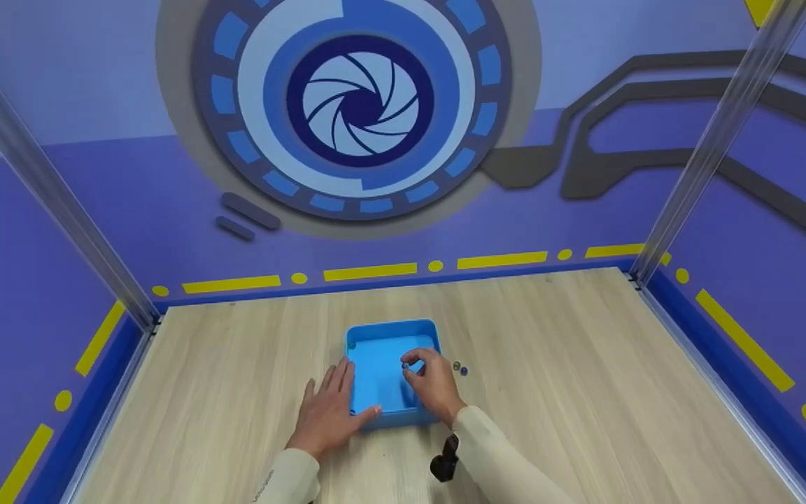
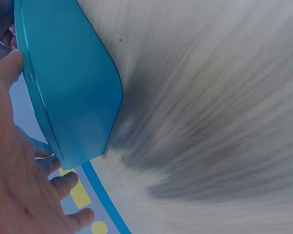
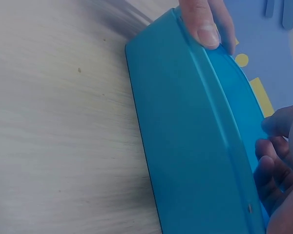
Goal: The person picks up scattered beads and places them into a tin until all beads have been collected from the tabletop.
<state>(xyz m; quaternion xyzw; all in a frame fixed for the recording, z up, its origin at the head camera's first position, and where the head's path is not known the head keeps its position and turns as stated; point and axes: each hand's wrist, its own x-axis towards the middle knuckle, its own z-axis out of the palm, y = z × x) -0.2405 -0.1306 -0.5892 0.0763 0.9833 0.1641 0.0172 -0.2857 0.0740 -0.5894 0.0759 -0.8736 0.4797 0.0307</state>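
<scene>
A light blue rectangular tray (image 1: 382,350) stands on the table. My left hand (image 1: 329,418) rests on its left and near rims, fingers fairly straight and spread; in the right wrist view the left thumb (image 3: 207,35) lies over the rim. Over the tray's right side, my right hand (image 1: 435,385) pinches a small dark marble (image 1: 405,365) between thumb and forefinger, mostly covered by the fingertips. One greenish marble (image 1: 352,345) lies in the far left corner of the tray. In the left wrist view, the outer wall (image 2: 78,87) fills the space beside the left hand.
Just right of the tray, a greenish marble (image 1: 457,365) and a dark purple marble (image 1: 464,371) lie on the wooden table (image 1: 571,364). Blue printed panels (image 1: 116,182) wall in the back and both sides. A small black device (image 1: 445,460) hangs at the right wrist.
</scene>
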